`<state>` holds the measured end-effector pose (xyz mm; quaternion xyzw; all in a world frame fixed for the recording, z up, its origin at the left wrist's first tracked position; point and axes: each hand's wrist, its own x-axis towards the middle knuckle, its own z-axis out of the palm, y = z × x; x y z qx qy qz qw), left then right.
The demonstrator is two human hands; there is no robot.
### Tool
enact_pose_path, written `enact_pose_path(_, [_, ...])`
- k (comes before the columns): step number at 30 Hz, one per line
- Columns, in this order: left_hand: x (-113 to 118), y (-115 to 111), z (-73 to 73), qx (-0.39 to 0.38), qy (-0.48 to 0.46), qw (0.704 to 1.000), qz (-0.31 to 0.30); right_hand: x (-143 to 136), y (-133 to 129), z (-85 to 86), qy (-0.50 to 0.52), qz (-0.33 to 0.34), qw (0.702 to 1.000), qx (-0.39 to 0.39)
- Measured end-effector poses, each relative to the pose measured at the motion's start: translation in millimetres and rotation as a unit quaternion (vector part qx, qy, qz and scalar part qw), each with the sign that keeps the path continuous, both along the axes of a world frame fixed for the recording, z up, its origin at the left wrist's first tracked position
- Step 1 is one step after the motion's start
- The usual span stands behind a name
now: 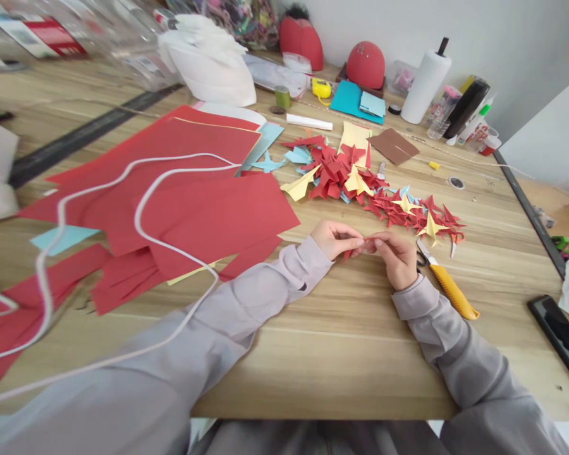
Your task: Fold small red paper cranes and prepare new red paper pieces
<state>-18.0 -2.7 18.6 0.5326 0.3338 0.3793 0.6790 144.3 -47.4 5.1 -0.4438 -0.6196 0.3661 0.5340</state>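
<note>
Between my two hands is a small piece of folded red paper (348, 254), mostly covered by my fingers. My left hand (336, 240) pinches it between thumb and fingertips. From the other side my right hand (397, 256) grips it the same way, the fingertips of both hands nearly meeting. Just beyond them lies a heap of folded paper figures (334, 170), mostly red with some yellow and light blue. To the right of my right hand rests a yellow-handled cutter (452, 291), with dark scissor handles (422, 254) partly hidden beside it.
Red paper sheets (208, 215) spread over the left side, crossed by a white cable (145, 208). A black phone (562, 341) lies at the right edge. Along the back stand a white bottle (425, 85), a yellow tape measure (320, 88) and a white tissue pack (208, 63).
</note>
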Motion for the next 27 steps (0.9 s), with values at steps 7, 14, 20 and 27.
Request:
enact_pose_path(7, [2.7,-5.1,-4.5,0.051,0.034,0.997,0.04,0.4,2.4,-6.0,-0.036,-0.019,0.999,0.002])
enact_pose_path(14, [-5.1,-4.0,6.3,0.275,0.175,0.944,0.05,-0.2,3.9,-6.6,-0.106,-0.026,0.993,0.037])
enact_pose_path(20, [-11.5,3.7,7.1,0.484,0.234,0.843,0.02,-4.7,1.1,3.3,-0.197,-0.045,0.974,0.1])
enact_pose_path(27, [-12.4,6.7,4.7,0.59,0.274,0.76,0.003,-5.0,1.5,3.3,-0.266,-0.051,0.951,0.151])
